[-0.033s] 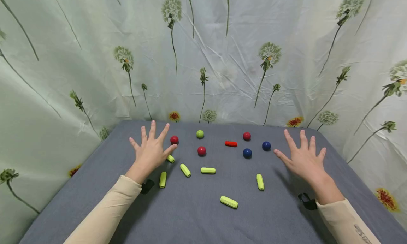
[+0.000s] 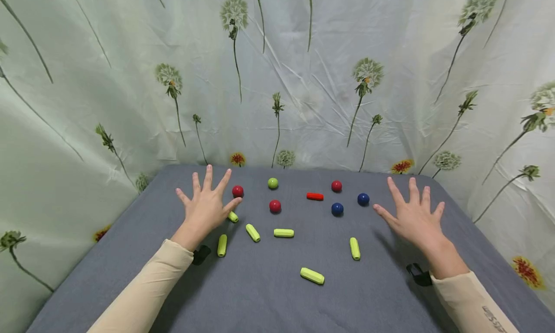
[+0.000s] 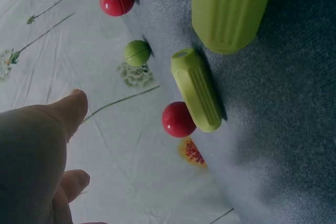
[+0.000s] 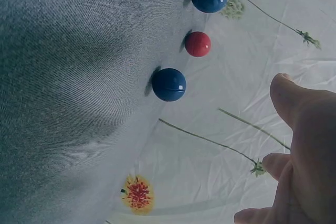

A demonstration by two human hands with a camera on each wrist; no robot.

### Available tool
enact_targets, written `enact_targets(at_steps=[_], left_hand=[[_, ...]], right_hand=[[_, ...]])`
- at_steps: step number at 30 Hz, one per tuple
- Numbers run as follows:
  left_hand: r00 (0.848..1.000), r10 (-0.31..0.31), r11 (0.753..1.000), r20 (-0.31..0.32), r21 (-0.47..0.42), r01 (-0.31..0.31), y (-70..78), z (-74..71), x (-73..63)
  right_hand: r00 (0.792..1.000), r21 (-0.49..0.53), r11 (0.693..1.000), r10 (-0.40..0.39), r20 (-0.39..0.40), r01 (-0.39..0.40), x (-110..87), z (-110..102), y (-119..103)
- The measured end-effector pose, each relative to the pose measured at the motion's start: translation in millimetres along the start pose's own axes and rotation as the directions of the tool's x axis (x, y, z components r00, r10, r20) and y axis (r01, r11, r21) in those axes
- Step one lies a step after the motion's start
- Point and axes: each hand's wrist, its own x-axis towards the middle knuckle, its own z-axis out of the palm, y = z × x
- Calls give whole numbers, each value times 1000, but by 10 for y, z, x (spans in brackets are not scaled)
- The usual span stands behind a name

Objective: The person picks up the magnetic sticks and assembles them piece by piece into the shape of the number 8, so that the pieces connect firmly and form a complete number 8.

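Above the left of the grey cloth, my left hand (image 2: 203,207) is spread with straight fingers and holds nothing. Partly hidden by its thumb is a yellow-green ribbed stick (image 2: 233,217), with a red ball (image 2: 237,191) just beyond. My right hand (image 2: 415,217), likewise spread and bare, hovers at the right; closest to it is a blue ball (image 2: 363,199). A second blue ball (image 2: 337,209), a red ball (image 2: 336,186) and a red stick (image 2: 314,196) lie between the hands. A green ball (image 2: 272,183) and another red ball (image 2: 275,206) are left of them.
Several more yellow-green sticks lie scattered nearer the front, among them one stick (image 2: 312,275) foremost and another stick (image 2: 354,248) at the right. A grey cloth (image 2: 260,304) covers the table. Behind and beside it hangs a flower-print curtain (image 2: 303,82).
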Motion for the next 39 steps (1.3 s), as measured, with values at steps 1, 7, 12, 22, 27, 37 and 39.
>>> enact_targets(at_steps=[1, 7, 12, 22, 27, 37, 39], left_hand=[[1000, 1, 1000, -1, 1, -1, -2, 0, -1], [1000, 10, 1000, -1, -1, -10, -2, -12, -14], [1000, 11, 1000, 13, 5, -11, 7, -35, -28], [1000, 12, 1000, 12, 7, -12, 37, -65, 8], [1000, 11, 1000, 16, 9, -11, 56, -80, 32], [998, 49, 999, 28, 12, -50, 230, -117, 100], [997, 64, 998, 31, 12, -64, 292, -125, 122]], right_hand=[[1000, 2, 1000, 0, 2, 0, -1, -1, -1], [1000, 3, 1000, -3, 5, 3, -3, -15, -11], [1000, 2, 1000, -2, 22, 2, 1, -31, -21], [999, 12, 1000, -6, 52, 5, 32, -80, -35], [997, 16, 1000, -14, 69, 13, 70, -93, -37], [989, 27, 999, -38, 140, 35, 128, -123, -40], [987, 29, 999, -46, 153, 42, 141, -116, -36]])
